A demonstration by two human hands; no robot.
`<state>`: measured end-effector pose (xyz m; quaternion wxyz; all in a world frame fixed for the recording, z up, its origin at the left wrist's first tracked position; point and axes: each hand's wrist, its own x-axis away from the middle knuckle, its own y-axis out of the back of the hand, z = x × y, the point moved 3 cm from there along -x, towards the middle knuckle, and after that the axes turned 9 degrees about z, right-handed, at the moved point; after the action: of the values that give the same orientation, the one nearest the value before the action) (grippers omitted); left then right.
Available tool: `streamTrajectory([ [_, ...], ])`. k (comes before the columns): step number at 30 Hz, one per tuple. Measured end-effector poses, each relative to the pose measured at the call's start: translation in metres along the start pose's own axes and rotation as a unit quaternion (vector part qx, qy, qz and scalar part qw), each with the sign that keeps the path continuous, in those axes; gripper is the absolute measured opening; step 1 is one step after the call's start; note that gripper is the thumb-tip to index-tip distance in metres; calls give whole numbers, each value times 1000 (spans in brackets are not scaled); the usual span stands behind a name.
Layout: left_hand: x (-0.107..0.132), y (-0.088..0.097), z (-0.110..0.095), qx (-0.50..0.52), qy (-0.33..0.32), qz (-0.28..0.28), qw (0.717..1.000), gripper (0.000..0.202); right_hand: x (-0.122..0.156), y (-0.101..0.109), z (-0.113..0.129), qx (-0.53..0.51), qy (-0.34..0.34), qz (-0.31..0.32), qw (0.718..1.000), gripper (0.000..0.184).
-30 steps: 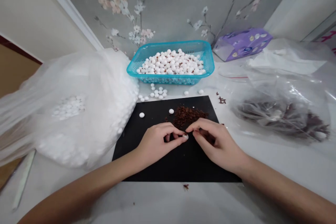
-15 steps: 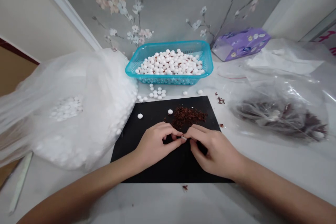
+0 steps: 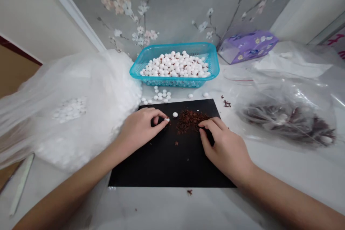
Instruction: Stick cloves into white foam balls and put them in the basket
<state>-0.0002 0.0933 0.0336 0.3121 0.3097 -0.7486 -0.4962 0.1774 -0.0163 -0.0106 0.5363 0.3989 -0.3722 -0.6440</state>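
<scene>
Item: one small white ball [image 3: 167, 119], at the tips of my left hand [image 3: 138, 126], above the black mat [image 3: 167, 167], left of the brown heap. My left thumb and forefinger are closed on it; much of it is covered by them.

Fitting: a reddish-brown bit [image 3: 168, 116] at its upper side, toward the mat's far edge. Whether it is fixed in the ball or only touching, I cannot tell.

Handling, by my judgement: ball very light, smooth, inclined to roll or slip; best pinched at opposite sides, the brown bit left free. Bit likely dry, stiff and brittle; to be taken lightly.

Axis: ball nearly round, no long axis I can name. The bit is too small to read its direction exactly.

Item: brown heap [image 3: 191, 120], loose bits on the mat, longest from left to right. My right hand [image 3: 228, 147] is at its near right edge, thumb and forefinger narrow, tips near each other. Whether they pinch a bit, I cannot tell.

Item: loose white ball [image 3: 175, 114], on the mat, just left of the heap.

Item: blue basket [image 3: 175, 78], beyond the mat, holding many white balls with brown among them; long side running left to right.
</scene>
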Motion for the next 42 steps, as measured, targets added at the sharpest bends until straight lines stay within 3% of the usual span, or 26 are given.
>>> streamTrajectory([
  [5,-2,0,1,-3,17,32,999,26,-1,1,-1,-8,11,-3,1000,11],
  [11,4,24,7,-75,34,62,995,29,-1,2,-2,-50,23,-20,998,12],
  [16,10,37,19,-150,89,115,978,26,0,-1,-5,-97,22,-17,995,11],
  [20,11,31,23,-151,82,154,973,21,0,1,-6,-126,26,-27,991,10],
  [27,9,20,21,-91,66,143,983,35,0,6,-3,-133,46,-54,989,10],
  [38,13,3,-10,-9,-42,135,990,31,3,7,-1,-151,93,-86,980,12],
  [42,15,-9,-20,5,-93,131,987,21,4,6,-1,-153,96,-69,981,12],
])
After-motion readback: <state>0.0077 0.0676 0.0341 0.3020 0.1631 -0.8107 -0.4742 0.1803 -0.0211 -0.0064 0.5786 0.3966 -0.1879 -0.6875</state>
